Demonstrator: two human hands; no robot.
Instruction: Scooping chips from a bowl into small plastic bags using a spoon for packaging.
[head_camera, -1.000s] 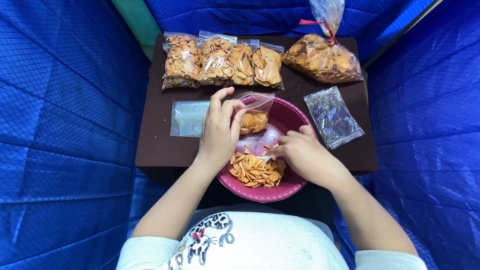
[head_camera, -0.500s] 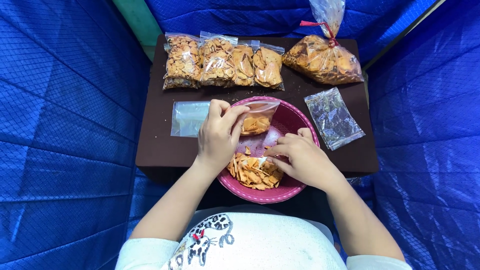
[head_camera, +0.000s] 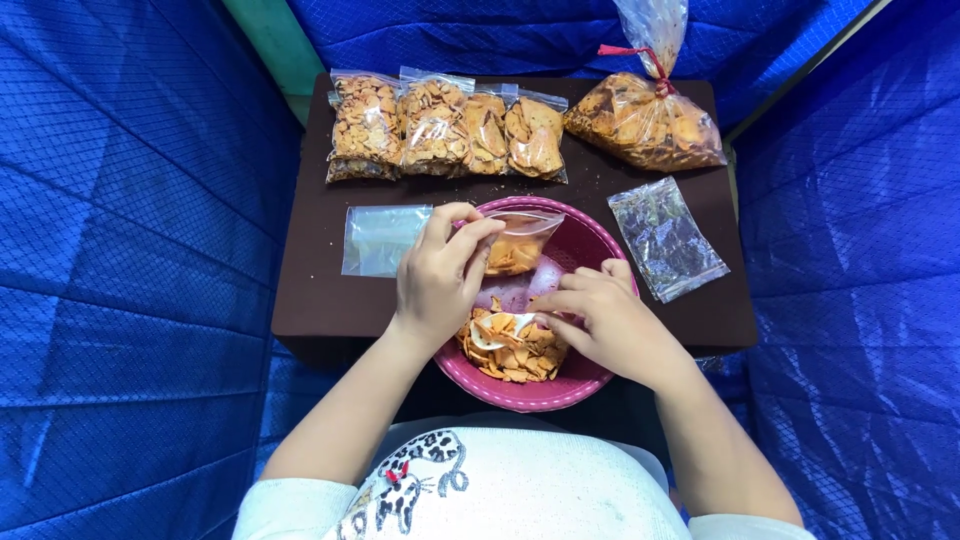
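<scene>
Your left hand (head_camera: 437, 275) covers the near edge of the small clear bag (head_camera: 517, 242), and you cannot tell how wide its mouth gapes. The fingers are pinched shut on that bag, holding it over the far side of the pink bowl (head_camera: 590, 375); orange crackers sit inside it. Your right hand (head_camera: 600, 322) rests curled in the bowl, fingertips closed on a cracker from the pile of crackers (head_camera: 512, 350) just below your left wrist. An empty flat bag (head_camera: 380, 238) lies just left of your left hand, a silvery packet (head_camera: 665, 238) right of your right. Beyond both hands, filled bags (head_camera: 445, 125) and a large tied bag (head_camera: 645, 120) line the far edge of the table (head_camera: 310, 300), whose near edge the bowl overhangs.
</scene>
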